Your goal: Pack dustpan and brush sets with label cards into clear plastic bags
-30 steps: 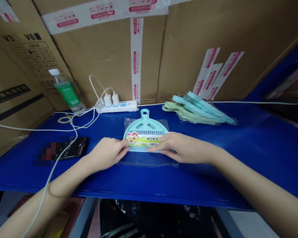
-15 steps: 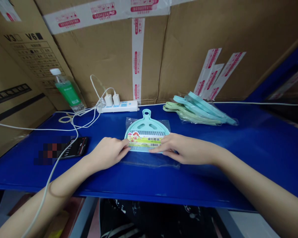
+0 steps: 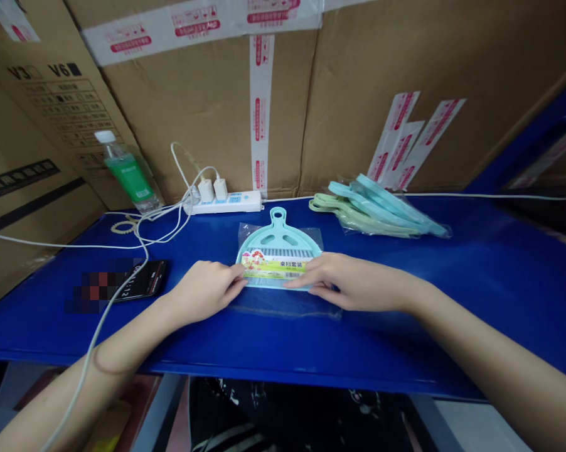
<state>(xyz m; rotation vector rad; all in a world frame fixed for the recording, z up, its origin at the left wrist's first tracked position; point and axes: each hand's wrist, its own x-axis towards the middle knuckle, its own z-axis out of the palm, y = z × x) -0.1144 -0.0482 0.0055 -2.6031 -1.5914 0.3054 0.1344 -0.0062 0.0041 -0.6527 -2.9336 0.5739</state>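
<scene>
A light-blue dustpan and brush set [image 3: 277, 240] lies flat on the blue table in a clear plastic bag, its looped handle facing away from me. Across it runs a printed label card [image 3: 268, 266] with red mushrooms and Chinese characters. My left hand [image 3: 210, 285] pinches the set's left edge between thumb and fingers. On the right edge, my right hand [image 3: 332, 279] grips it, index finger stretched over the label's lower corner. The bag's loose end [image 3: 283, 307] spreads toward me below the pan. Parts of the right edge are hidden under my right fingers.
More bagged sets [image 3: 381, 207], blue and green, are piled at the back right. A white power strip [image 3: 231, 201] with chargers and cables stands against the cardboard [image 3: 208, 113]. At left are a green-labelled bottle [image 3: 130, 176], a coiled band [image 3: 124, 226] and a phone [image 3: 144, 280]. A cable crosses my left forearm.
My hands and the dustpan set hold the same position. Only the digits on the phone's screen differ.
</scene>
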